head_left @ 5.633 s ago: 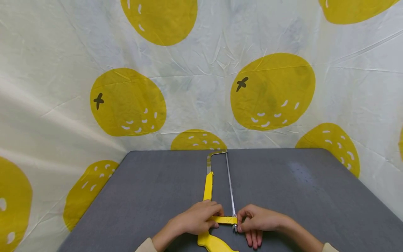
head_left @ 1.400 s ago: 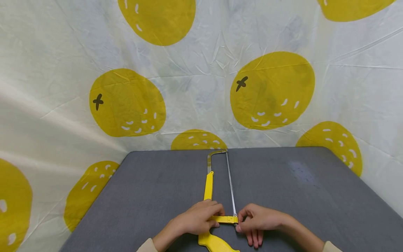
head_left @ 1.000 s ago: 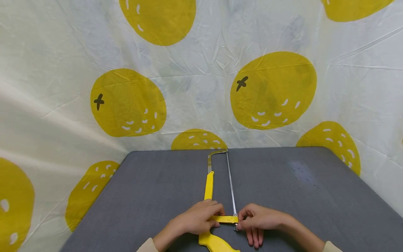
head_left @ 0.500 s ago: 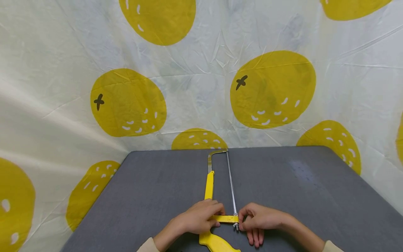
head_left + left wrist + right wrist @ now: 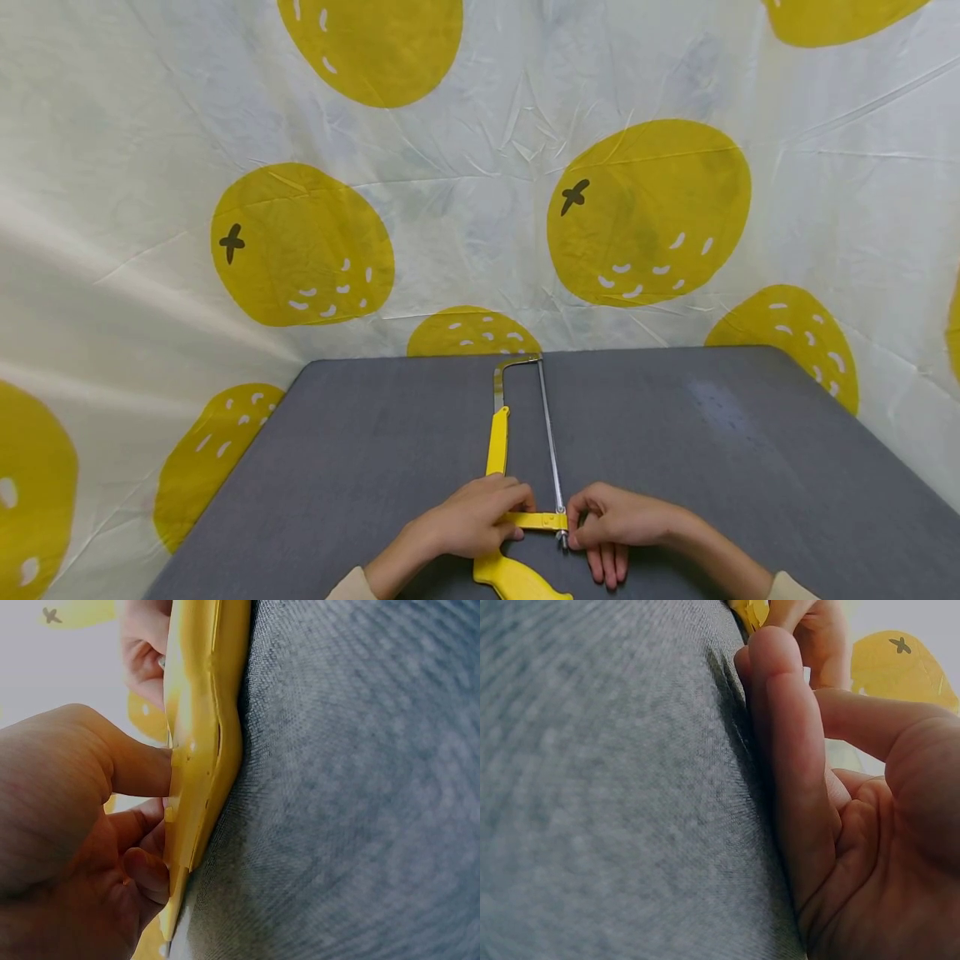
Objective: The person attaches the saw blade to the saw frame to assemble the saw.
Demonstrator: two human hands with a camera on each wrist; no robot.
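A hacksaw with a yellow frame [image 5: 497,446] lies flat on the grey table, its thin blade [image 5: 550,437] along the right side. My left hand [image 5: 468,517] grips the frame where the yellow crosspiece [image 5: 538,522] joins it, above the yellow handle [image 5: 517,578]. In the left wrist view the thumb and fingers press on the side of the yellow frame [image 5: 196,757]. At the near end of the blade sits a small metal wing nut [image 5: 562,540]. My right hand [image 5: 618,525] pinches at its right side with thumb and forefinger, the other fingers resting on the table.
The grey cloth-covered table [image 5: 375,433] stretches away to a white curtain [image 5: 465,225] printed with yellow fruit. A pale smudge [image 5: 720,406] marks the table's right part. The hacksaw's far end reaches nearly to the back edge.
My right thumb and forefinger have shifted slightly at the wing nut, covering it and then baring it again as it turned. The left hand and the hacksaw have stayed in place.
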